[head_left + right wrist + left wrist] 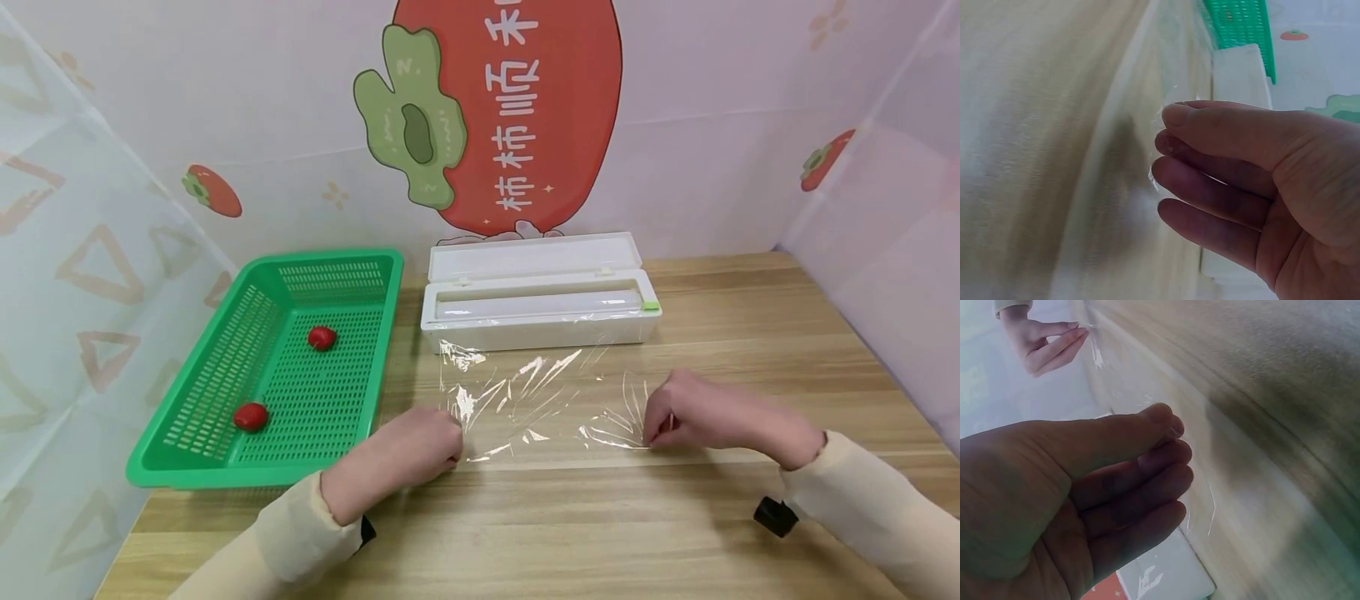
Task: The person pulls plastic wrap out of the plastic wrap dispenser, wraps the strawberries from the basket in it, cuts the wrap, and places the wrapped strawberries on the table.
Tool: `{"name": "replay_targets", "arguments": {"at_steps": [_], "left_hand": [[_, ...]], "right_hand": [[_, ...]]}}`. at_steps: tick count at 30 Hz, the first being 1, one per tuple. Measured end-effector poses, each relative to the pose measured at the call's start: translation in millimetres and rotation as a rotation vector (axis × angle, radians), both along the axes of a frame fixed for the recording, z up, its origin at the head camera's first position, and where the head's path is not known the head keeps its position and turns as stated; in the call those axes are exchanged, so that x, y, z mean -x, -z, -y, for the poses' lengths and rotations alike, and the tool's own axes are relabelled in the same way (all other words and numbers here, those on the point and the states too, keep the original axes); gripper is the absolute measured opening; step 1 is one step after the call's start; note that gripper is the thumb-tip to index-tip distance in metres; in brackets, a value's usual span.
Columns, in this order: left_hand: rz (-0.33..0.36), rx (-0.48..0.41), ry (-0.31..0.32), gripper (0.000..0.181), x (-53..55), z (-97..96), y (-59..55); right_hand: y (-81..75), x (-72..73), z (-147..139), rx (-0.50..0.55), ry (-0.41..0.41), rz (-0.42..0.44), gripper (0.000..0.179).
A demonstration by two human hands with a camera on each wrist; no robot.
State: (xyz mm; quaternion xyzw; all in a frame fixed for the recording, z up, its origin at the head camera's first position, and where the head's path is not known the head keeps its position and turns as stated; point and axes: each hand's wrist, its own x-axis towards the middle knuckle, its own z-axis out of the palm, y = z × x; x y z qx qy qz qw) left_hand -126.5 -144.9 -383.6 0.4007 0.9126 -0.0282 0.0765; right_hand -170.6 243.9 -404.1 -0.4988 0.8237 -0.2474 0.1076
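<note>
A sheet of clear plastic wrap [540, 408] stretches from the white wrap dispenser box [540, 335] toward the front of the table. My left hand [412, 448] pinches its near left corner between thumb and forefinger, the other fingers curled loosely, as the left wrist view shows. At the near right corner, my right hand [693, 412] pinches the film in the same manner. Creases and glints run across the film between both hands. The box's lid [534, 257] stands raised at the back, and the wrap roll [536, 305] lies inside.
To the left stands a green plastic basket [378, 367] with two red fruit-like items [322, 337] in it. A bright green piece [650, 306] sits at the dispenser's right end. Printed wall panels [712, 167] enclose the wooden table [600, 533] at the back and sides.
</note>
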Motion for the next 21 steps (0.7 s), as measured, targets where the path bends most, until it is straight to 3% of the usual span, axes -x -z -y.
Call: {"name": "replay_targets", "arguments": {"at_steps": [7, 15, 21], "left_hand": [[-0.01, -0.015, -0.053, 0.03, -6.4, 2.5, 5.3], [-0.101, -0.021, -0.022, 0.027, -11.3, 5.5, 12.8], [-0.195, 0.017, 0.006, 0.023, -21.2, 5.9, 15.7]], "right_hand": [[12.1, -6.8, 2.2, 0.023, -0.025, -0.066, 0.024], [15.8, -12.9, 2.1, 0.027, -0.033, -0.131, 0.02], [13.5, -22.5, -0.2, -0.015, -0.01, -0.187, 0.014]]}}
